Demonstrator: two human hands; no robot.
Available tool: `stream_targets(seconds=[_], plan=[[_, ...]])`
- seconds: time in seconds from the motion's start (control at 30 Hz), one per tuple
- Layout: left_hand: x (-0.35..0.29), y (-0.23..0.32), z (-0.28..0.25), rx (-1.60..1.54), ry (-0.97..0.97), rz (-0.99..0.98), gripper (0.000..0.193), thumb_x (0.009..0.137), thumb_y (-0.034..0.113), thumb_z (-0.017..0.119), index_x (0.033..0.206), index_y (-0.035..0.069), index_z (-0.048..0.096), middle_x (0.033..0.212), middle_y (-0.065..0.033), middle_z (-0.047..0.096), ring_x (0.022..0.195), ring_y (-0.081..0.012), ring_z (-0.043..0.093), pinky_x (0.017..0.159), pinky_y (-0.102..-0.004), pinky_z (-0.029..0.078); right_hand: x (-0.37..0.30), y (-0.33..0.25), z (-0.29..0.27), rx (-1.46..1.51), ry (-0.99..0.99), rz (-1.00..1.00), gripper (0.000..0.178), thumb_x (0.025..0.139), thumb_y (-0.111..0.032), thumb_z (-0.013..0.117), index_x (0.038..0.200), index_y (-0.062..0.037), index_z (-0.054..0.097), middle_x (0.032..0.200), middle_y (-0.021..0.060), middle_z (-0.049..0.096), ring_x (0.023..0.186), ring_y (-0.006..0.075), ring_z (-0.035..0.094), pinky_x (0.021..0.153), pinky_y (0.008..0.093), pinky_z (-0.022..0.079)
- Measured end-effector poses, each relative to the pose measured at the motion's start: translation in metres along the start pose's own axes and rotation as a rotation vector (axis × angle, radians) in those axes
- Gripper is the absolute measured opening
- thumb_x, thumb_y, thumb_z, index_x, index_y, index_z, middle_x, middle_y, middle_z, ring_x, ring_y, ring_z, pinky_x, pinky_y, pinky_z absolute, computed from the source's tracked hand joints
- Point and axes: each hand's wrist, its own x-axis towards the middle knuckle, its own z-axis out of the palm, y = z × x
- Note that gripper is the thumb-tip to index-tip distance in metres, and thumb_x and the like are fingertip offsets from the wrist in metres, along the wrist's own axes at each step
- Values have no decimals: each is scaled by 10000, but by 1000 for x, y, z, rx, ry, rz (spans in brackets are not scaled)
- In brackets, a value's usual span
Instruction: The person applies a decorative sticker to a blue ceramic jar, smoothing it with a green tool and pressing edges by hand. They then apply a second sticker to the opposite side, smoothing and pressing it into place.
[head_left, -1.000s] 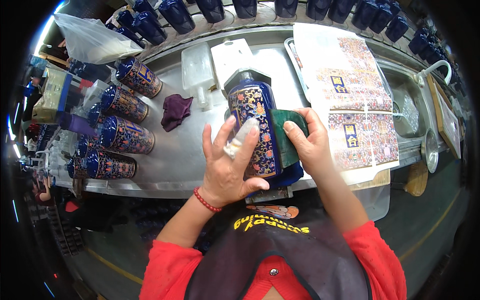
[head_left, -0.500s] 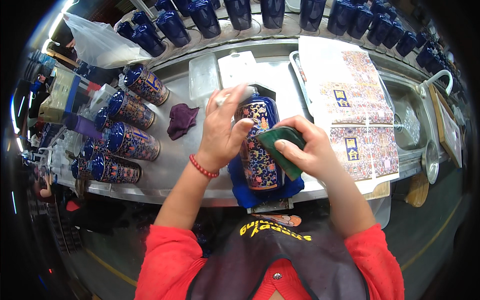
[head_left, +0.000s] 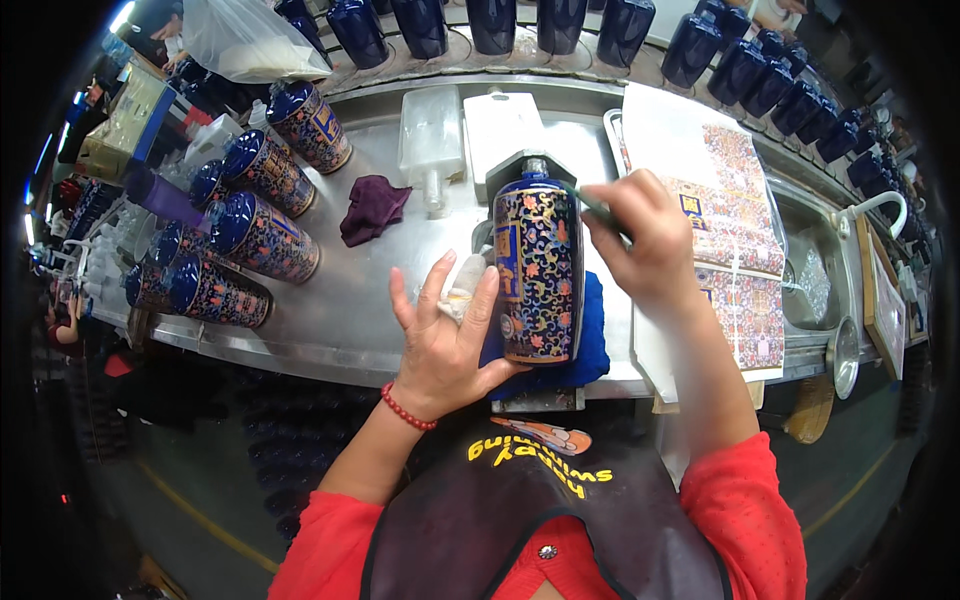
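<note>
A dark blue bottle [head_left: 541, 270] wrapped in a colourful floral pattern lies in front of me, its neck pointing away, on a blue cloth [head_left: 594, 335] and a grey holder [head_left: 530, 160]. By its lower left side, my left hand [head_left: 440, 355] has its fingers spread. One finger wears a white wrap, and the thumb reaches the bottle's base. My right hand [head_left: 645, 235] grips a flat green scraper [head_left: 602, 213] against the bottle's upper right edge. The scraper shows nearly edge-on, partly hidden by the fingers.
Patterned decal sheets [head_left: 735, 250] lie to the right, before a sink [head_left: 815, 285]. Several decorated bottles [head_left: 265, 245] stand at left, near a purple cloth [head_left: 374, 210]. A clear bottle-shaped container [head_left: 432, 135] lies behind. Plain blue bottles [head_left: 493, 25] line the far conveyor.
The bottle has turned, bringing a blue label panel into sight on its left. My right hand has moved up along the right edge with the scraper; my left hand has dropped toward the base.
</note>
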Motion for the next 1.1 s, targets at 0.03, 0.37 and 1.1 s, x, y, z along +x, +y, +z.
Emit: stream_targets(seconds=[0.03,0.37,1.1], plan=[[2,1,-5,35,-6,1,934,761,579,788,1440,-2,518,1326,-177,606,1399,-398,409,1189,-657,43,0,2,0,-264,54,-174,204,777,-45,714,973,-102,708,794,57,605,705,234,603,626,372,457],[2,5,18,-159,47,-99,1067,700,569,815,1498,-10,409,1344,-193,547,1365,-368,391,1144,-707,60,12,4,-2,-99,-62,-161,361,729,26,772,1063,-107,733,848,71,612,778,249,589,734,356,474],[11,11,8,-85,22,-88,1227,574,706,846,1446,-63,452,1362,-168,556,1349,-353,426,1167,-670,29,4,0,-2,458,-320,148,290,785,-8,778,1065,-64,727,845,76,626,778,236,629,668,321,503]])
